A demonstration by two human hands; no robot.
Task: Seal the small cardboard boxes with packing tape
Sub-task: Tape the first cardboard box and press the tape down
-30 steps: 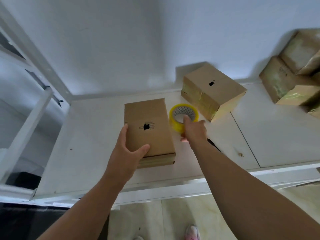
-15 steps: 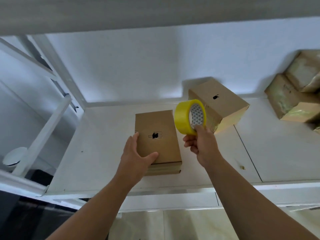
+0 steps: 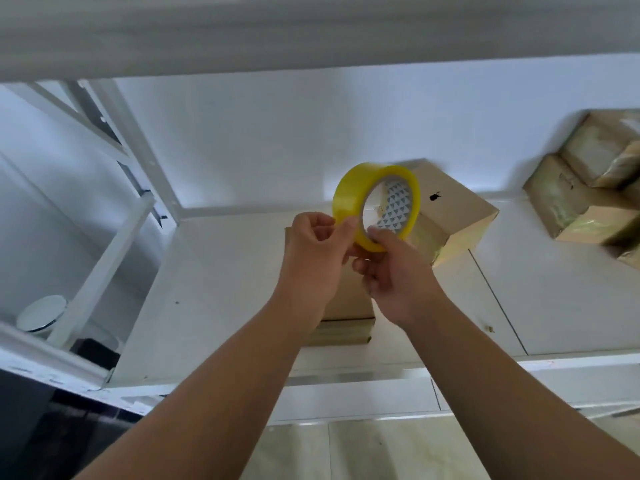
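A yellow roll of packing tape [image 3: 349, 199] is held upright above the shelf. My right hand [image 3: 391, 271] grips its lower rim, thumb inside the core. My left hand [image 3: 317, 251] pinches the roll's outer edge with thumb and fingertips. Beneath both hands lies a small brown cardboard box [image 3: 349, 306], mostly hidden by them; only its near end shows. A second cardboard box [image 3: 450, 206] with a black mark stands behind the roll, at an angle.
The white shelf board [image 3: 214, 289] carries the boxes. Several taped boxes [image 3: 568, 202] are piled at the far right against the wall. A white frame post [image 3: 104, 268] and an upper shelf edge [image 3: 311, 36] bound the space. Tiled floor lies below.
My left hand left the box and came up to the tape roll. My right hand lifted the roll from the shelf and raised it higher.
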